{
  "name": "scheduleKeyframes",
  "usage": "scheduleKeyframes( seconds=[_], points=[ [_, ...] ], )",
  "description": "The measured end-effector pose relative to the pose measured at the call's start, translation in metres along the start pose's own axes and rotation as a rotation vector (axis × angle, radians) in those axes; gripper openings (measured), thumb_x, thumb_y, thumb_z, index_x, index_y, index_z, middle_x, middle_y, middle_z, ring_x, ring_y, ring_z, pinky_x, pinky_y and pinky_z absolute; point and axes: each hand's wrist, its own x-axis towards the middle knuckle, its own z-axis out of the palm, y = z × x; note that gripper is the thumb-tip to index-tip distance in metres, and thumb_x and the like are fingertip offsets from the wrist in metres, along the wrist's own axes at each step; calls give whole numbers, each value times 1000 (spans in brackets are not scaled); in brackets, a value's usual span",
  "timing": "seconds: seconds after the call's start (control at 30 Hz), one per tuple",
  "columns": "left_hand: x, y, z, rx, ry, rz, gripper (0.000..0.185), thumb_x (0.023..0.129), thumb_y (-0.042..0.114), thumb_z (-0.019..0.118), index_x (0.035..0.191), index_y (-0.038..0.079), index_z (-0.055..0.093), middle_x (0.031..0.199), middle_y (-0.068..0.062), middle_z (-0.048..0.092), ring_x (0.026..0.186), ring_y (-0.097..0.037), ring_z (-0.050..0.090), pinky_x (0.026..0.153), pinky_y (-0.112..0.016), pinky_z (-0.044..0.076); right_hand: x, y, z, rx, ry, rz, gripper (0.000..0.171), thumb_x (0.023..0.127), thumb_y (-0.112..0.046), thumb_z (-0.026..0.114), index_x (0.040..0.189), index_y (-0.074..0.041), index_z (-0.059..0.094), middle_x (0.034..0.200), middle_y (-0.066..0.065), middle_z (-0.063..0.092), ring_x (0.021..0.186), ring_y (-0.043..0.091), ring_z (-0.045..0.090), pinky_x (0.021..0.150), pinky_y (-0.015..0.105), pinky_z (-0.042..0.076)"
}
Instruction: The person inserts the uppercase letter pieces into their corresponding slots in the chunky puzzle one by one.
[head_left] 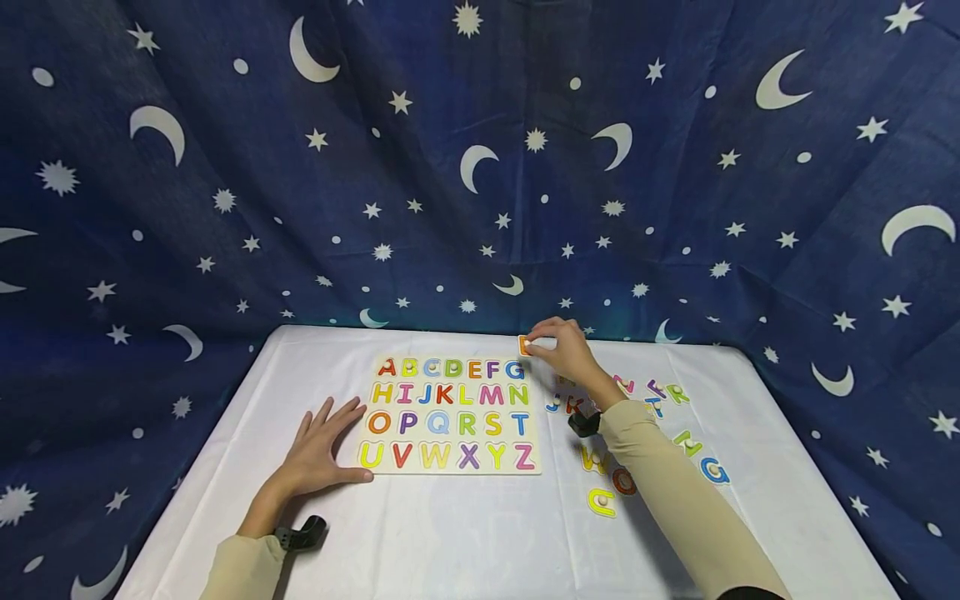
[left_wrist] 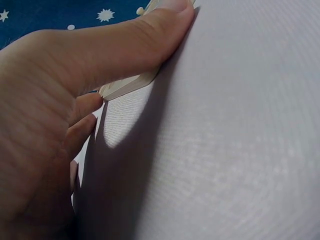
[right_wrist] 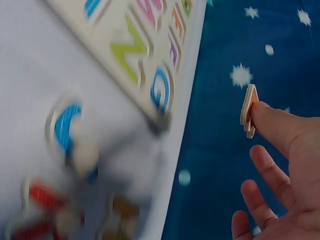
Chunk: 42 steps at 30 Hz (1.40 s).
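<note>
Right wrist view shows fingertips [right_wrist: 265, 117] of the right hand [right_wrist: 285, 185] pinching a thin orange letter piece [right_wrist: 248, 111] by its edge, the piece held upright in the air with the dark starry cloth behind it. From the head view, that right hand [head_left: 566, 350] holds the piece [head_left: 525, 344] up near the table's far edge, just past the upper right corner of the alphabet puzzle board [head_left: 450, 414]; which letter it is cannot be told. The left hand [head_left: 322, 450] lies flat on the white tablecloth [head_left: 465, 533] at the board's lower left corner, fingers spread and relaxed, thumb touching the board's edge; the left wrist view confirms the thumb [left_wrist: 125, 45] resting along that edge. Loose letter pieces [head_left: 652, 433] lie scattered on the cloth to the right of the board, under and beside the right forearm. Judging from this, the main risk is the light edge-on pinch: the thin piece could slip and drop off the far edge of the table. The sleeve of the right arm also passes low over the scattered letters and could sweep some away. The board seems steadied only by a thumb, so a push could slide it on the cloth.
</note>
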Motion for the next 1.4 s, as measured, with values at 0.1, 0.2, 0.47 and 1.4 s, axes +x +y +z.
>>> scheduleKeyframes(
  seconds=[0.1,0.2,0.47,1.4],
  points=[
    [0,0,0,0,0,-1,115,61,62,91,154,11,47,163,-15,37,153,-50,13,121,-69,2,4,-10,16,5,-23,-10,18,89,-20,82,102,-8,82,121,12,69,113,34,51,103,56,38],
    [0,1,0,-2,-1,-2,114,61,61,91,153,11,47,163,-15,37,153,-50,13,121,-69,1,8,-18,33,11,-52,15,17,90,-23,82,101,-11,82,123,9,68,116,33,50,105,56,38],
    [0,4,-1,-14,-5,-5,113,61,60,92,153,10,48,163,-15,37,153,-50,12,121,-69,0,12,-31,67,-8,-76,0,12,89,-22,82,97,-12,82,116,8,69,115,32,52,109,56,35],
    [-1,-1,0,-7,6,1,114,60,59,93,153,11,48,163,-15,37,153,-50,14,121,-70,2,15,-41,99,-105,-115,88,11,91,-25,80,96,-16,83,119,4,68,114,28,50,100,48,40]
  ],
)
